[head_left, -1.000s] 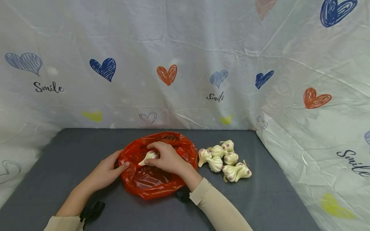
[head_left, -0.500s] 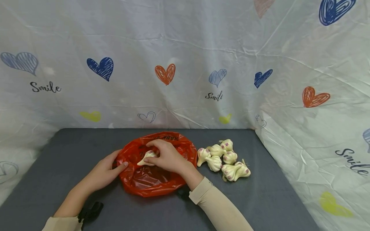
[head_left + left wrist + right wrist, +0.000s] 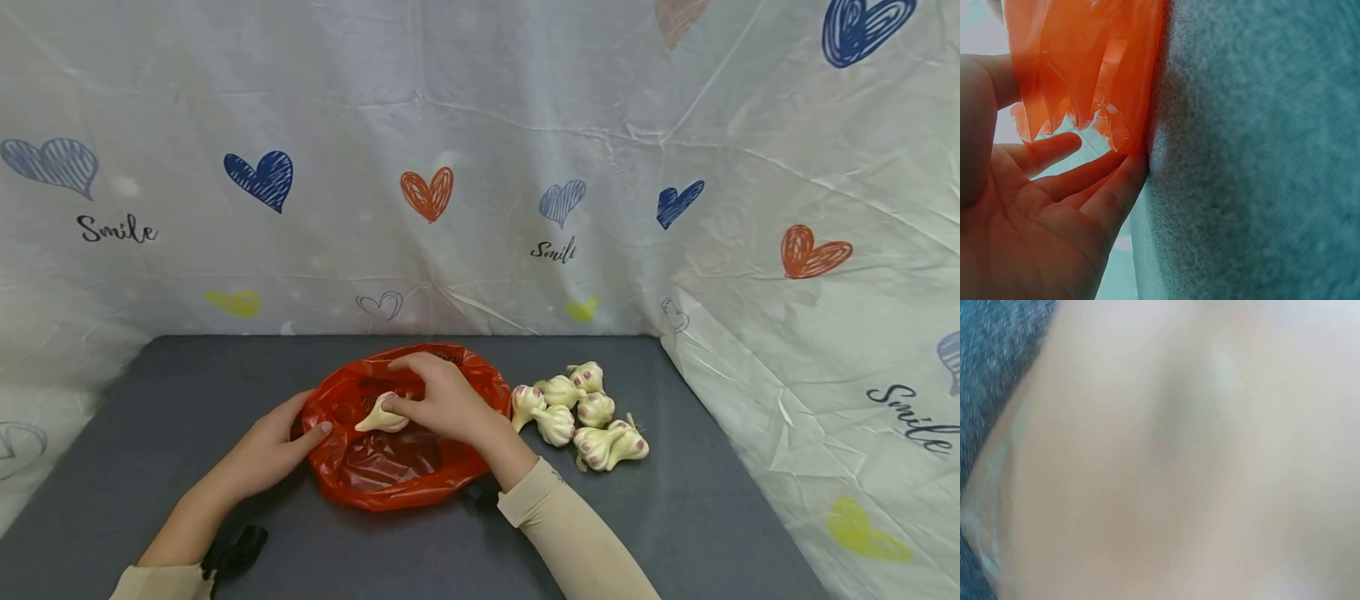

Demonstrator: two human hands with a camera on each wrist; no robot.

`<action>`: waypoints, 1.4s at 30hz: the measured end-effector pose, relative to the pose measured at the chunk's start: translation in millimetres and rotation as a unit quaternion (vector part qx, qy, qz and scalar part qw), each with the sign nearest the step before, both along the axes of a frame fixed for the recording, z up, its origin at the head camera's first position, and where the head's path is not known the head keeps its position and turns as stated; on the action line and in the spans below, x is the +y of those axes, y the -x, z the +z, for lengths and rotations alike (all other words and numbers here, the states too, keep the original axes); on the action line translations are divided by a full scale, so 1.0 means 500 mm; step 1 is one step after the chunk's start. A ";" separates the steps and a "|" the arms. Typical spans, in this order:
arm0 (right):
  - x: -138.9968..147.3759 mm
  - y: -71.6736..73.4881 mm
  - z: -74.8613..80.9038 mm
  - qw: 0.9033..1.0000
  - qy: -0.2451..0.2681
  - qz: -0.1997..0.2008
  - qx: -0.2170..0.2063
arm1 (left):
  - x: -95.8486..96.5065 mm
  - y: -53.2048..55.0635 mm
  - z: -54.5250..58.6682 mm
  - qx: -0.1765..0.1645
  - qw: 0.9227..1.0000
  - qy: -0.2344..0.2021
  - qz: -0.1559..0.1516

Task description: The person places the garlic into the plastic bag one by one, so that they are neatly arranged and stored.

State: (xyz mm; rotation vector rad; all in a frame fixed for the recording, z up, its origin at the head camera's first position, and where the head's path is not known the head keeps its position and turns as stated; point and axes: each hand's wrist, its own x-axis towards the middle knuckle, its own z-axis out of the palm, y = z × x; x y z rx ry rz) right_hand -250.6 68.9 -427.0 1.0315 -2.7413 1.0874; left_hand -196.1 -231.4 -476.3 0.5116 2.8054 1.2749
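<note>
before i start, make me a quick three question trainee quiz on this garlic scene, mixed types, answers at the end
1. Where is the right hand? A) at the backdrop B) over the red bag C) at the table's far edge
2. True or false: the left hand touches the red bag's rim.
3. How many garlic bulbs lie loose beside the red bag?

Key: 1. B; 2. True; 3. Seven.

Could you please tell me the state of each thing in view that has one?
Red bag: mouth open, facing up.
Single garlic bulb: whole, within the bag's mouth.
Other garlic bulbs: whole, clustered on the table.
Left hand: thumb over the bag's rim.
Right hand: thumb against the single bulb.
</note>
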 end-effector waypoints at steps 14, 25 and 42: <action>0.026 0.010 0.016 0.999 0.029 -0.012 0.012 | -0.002 -0.001 -0.002 -0.004 1.000 -0.008 -0.004; 0.059 0.021 0.025 0.998 0.045 -0.035 0.013 | -0.001 0.000 -0.003 -0.010 1.000 -0.004 -0.004; 0.098 0.025 0.036 0.996 0.052 -0.072 0.016 | 0.002 0.000 -0.003 -0.005 1.000 0.002 -0.004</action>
